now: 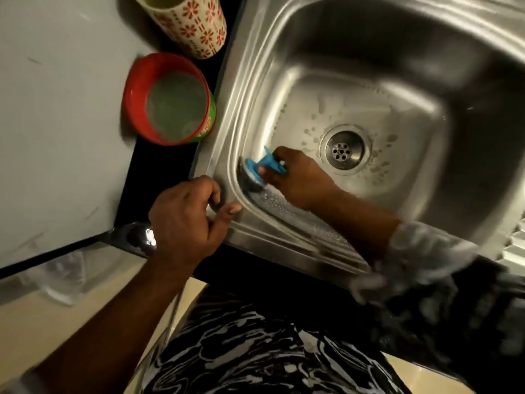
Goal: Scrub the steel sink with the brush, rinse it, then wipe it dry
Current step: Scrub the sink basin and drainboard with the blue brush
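Now, brush (260, 169) in right hand (302, 177).

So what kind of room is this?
Probably a home kitchen: a shiny steel sink, which the right hand scrubs with a blue-handled brush, and a red plastic bowl of cloudy water and a flower-patterned cup on the dark counter beside it.

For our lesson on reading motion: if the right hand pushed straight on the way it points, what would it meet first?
Probably the left wall of the sink: the right hand points its brush into that corner, and the pad already seems to touch the steel.
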